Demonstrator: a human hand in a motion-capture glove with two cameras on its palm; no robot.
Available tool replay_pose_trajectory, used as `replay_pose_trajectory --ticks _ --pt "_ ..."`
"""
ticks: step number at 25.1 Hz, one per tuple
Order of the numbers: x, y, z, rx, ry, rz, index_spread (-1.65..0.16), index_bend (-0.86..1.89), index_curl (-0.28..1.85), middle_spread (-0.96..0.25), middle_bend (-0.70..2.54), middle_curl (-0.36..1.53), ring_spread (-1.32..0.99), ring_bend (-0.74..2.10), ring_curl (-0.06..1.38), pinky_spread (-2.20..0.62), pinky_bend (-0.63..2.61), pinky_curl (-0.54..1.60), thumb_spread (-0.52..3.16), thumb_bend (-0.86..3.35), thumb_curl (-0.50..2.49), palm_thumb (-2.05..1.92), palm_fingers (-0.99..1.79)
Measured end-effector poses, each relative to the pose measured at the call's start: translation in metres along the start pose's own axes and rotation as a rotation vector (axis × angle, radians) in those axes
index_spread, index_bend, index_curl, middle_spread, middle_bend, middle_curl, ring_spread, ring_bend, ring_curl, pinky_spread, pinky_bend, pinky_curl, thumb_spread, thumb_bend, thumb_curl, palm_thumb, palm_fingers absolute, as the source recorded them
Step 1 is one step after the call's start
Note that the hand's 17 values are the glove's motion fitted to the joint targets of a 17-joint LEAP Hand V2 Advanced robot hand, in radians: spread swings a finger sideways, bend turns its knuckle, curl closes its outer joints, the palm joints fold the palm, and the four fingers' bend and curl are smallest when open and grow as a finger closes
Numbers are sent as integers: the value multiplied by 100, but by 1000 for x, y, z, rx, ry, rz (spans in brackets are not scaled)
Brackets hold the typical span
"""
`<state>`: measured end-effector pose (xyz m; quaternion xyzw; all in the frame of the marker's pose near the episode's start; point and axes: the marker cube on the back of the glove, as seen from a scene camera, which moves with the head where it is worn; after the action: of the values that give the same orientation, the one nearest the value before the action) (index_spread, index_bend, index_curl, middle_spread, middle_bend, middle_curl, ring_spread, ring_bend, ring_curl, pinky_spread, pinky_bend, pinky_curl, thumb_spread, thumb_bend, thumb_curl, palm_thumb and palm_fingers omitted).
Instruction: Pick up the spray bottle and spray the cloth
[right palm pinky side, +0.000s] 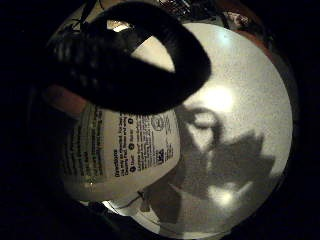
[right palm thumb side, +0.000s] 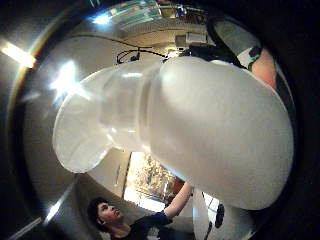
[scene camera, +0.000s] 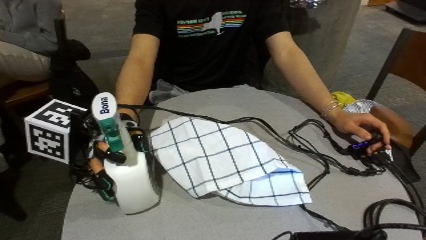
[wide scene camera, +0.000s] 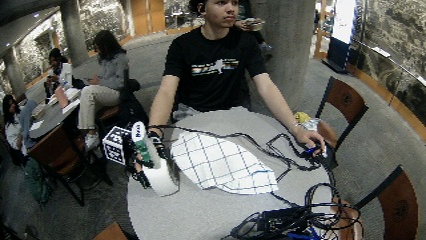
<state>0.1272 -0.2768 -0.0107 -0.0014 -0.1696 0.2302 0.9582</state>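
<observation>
In the outside view a white spray bottle (scene camera: 138, 186) stands slightly tilted at the near left edge of the round grey table (scene camera: 219, 222). My gloved right hand (scene camera: 112, 147) grips its neck and body from the left, fingers curled round it. The bottle's white head (scene camera: 103, 106) points upward. A white cloth (scene camera: 223, 160) with a dark grid lies rumpled in the middle of the table, just right of the bottle. The bottle's printed label (right palm pinky side: 125, 147) and its white body (right palm thumb side: 215, 130) fill the palm views. The wide view shows the same bottle (wide scene camera: 160, 177), hand (wide scene camera: 143, 150) and cloth (wide scene camera: 219, 162).
Black cables (scene camera: 313, 145) run across the table behind and to the right of the cloth. The bare left hand (scene camera: 363, 130) rests on a small device at the right edge. More cables and black gear (wide scene camera: 286, 220) lie at the front right. Chairs (wide scene camera: 346, 102) surround the table.
</observation>
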Motion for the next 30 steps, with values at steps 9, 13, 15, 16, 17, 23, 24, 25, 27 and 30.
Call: replay_pose_trajectory --ticks 9,13,15,16,17,23,24,25,27,30 --pt "-10 17 -27 54 59 -100 -24 42 40 -4 22 37 6 34 33 25 46 27 67 3 54 101 84" --pt "-35 43 -50 -24 124 -149 -23 37 41 -4 22 38 5 32 33 25 44 27 63 1 56 102 90" --pt "-51 57 -57 -88 173 -165 -23 35 41 -4 22 38 5 32 33 25 43 27 61 -1 57 102 92" --pt "-58 64 -60 -120 195 -168 -22 34 41 -4 21 38 5 32 33 24 43 27 60 -1 58 102 94" --pt "-64 70 -62 -151 217 -167 -22 32 42 -4 21 39 5 32 33 24 43 27 59 -2 59 102 96" --pt "-93 107 -56 -382 347 -86 -21 28 43 -4 19 39 5 30 33 24 41 28 52 -3 61 101 102" --pt "-96 112 -54 -424 367 -67 -21 27 43 -4 18 39 5 29 33 24 41 28 52 -3 62 101 102" --pt "-98 117 -51 -463 390 -51 -21 26 44 -3 17 39 5 29 34 23 41 28 51 -3 62 101 102" --pt "-100 125 -45 -525 449 -23 -20 25 44 -3 17 39 5 28 34 23 40 28 50 -3 63 101 102" --pt "-99 133 -35 -588 546 18 -20 23 45 -3 17 38 5 28 34 23 40 28 49 -3 64 100 102"
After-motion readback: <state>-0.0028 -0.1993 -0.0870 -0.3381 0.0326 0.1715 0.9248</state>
